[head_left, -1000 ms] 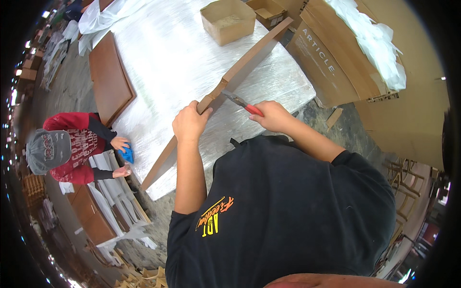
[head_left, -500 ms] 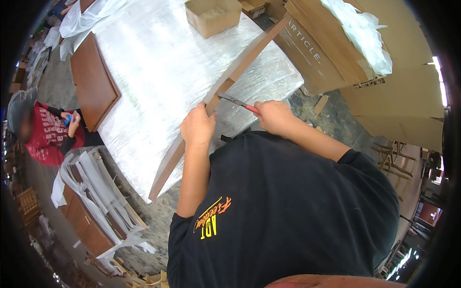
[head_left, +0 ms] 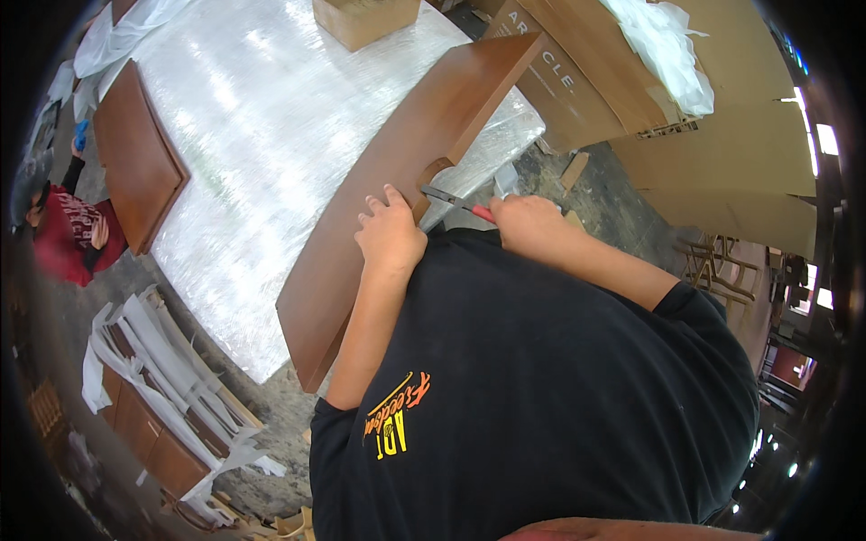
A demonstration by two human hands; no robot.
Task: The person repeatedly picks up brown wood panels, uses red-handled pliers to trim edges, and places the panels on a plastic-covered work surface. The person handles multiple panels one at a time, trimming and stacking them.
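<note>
A long brown wooden panel (head_left: 361, 198) lies at a slant on the wrapped table, with a curved notch (head_left: 435, 171) in its near edge. My left hand (head_left: 390, 233) rests on the panel beside this notch, its fingers spread over the brown face. My right hand (head_left: 528, 221) is closed around the red handle of a metal hand tool (head_left: 448, 197). The tool's grey tip touches or nearly touches the notch. Its exact kind is too small to make out.
Plastic wrap covers the table (head_left: 225, 180). Another brown panel (head_left: 135, 162) lies at its left edge, by a person in red (head_left: 68, 230). An open cardboard box (head_left: 365, 22) stands at the far side, large cartons (head_left: 577, 81) at right. Wrapped panels (head_left: 167, 388) stand lower left.
The panel has tipped from standing on edge to showing its broad face. My left hand's fingers have spread onto that face. The tool stays by the notch. The person in red has moved an arm.
</note>
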